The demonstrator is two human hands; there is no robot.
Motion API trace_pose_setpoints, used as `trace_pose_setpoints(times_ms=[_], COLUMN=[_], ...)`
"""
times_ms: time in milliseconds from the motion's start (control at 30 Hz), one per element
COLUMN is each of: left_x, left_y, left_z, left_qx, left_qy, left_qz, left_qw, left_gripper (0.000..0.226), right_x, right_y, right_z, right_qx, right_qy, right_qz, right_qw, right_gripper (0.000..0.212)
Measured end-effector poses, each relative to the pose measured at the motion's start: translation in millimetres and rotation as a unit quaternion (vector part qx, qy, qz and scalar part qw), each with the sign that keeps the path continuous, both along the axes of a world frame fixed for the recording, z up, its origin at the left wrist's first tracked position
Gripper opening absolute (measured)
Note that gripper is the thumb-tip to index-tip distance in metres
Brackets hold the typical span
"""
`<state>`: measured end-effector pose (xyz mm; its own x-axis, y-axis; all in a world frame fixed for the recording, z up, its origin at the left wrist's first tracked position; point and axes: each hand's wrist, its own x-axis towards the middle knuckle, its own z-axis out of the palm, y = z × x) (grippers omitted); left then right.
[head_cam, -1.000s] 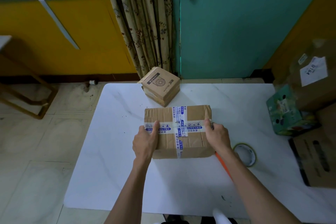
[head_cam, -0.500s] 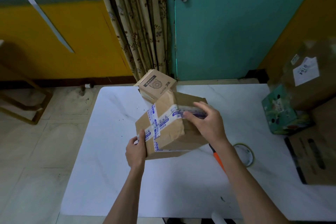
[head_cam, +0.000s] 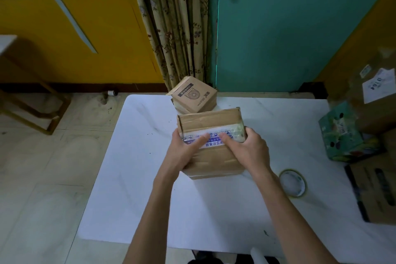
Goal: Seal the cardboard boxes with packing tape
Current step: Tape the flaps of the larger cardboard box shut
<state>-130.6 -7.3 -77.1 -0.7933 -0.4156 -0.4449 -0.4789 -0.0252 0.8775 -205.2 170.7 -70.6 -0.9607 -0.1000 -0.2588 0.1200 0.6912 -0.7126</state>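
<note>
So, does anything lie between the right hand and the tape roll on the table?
Nothing visible. The right hand grips the cardboard box; only bare table shows between it and the tape roll.

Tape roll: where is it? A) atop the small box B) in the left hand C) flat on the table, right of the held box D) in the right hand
C: the tape roll lies flat on the table, while the left hand and right hand grip the box.

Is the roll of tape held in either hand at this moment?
No, the tape roll lies on the white table, right of the cardboard box, which both the left hand and the right hand grip.
</note>
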Motion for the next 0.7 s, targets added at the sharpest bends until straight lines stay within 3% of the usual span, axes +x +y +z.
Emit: trace_pose_setpoints(times_ms=[167,233,467,600,700], left_x=[-17.1,-22.4,-18.1,-17.9,-21.8], left_y=[24.1,27.1,24.7,22.5,22.6], left_z=[0.0,2.8,-7.6,-10.1,-2.8], left_qx=[-0.206,-0.249,-0.287,-0.305,-0.305], left_qy=[-0.105,-0.152,-0.094,-0.086,-0.126], left_qz=[0.01,-0.007,0.029,0.035,0.019], left_qw=[0.973,0.956,0.953,0.948,0.944], left_gripper=[0.095,0.091,0.058,0.057,0.053], right_x=[-14.6,-18.8,-13.0,-12.9,-18.1], right_y=[5.1,5.0,6.0,7.7,7.9], right_z=[0.0,-2.0,-9.7,-13.1,-10.4], right_qx=[0.056,0.063,0.075,0.087,0.078], right_qy=[-0.063,-0.071,0.024,0.071,0.024], right_qz=[-0.003,0.005,-0.009,-0.007,0.008], right_qw=[0.996,0.995,0.997,0.994,0.997], right_gripper=[0.084,0.085,0.056,0.06,0.062])
